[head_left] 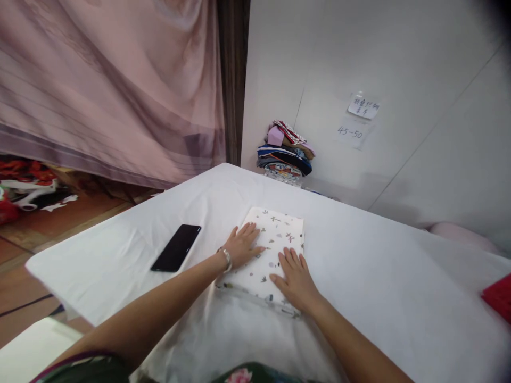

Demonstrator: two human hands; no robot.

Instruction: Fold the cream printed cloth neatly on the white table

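A folded white cloth with small printed plants and trees lies flat near the front edge of the white-covered table. My left hand rests on its left side, fingers spread and a bracelet on the wrist. On the cloth's right side lies my right hand, palm down with the fingers stretched out. Neither hand grasps anything. The cloth's near edge hangs slightly over toward my body.
Left of the cloth lies a black phone. Beyond the far table edge rises a stack of folded fabrics against the wall. A red item sits at the right edge. A pink curtain hangs at the left.
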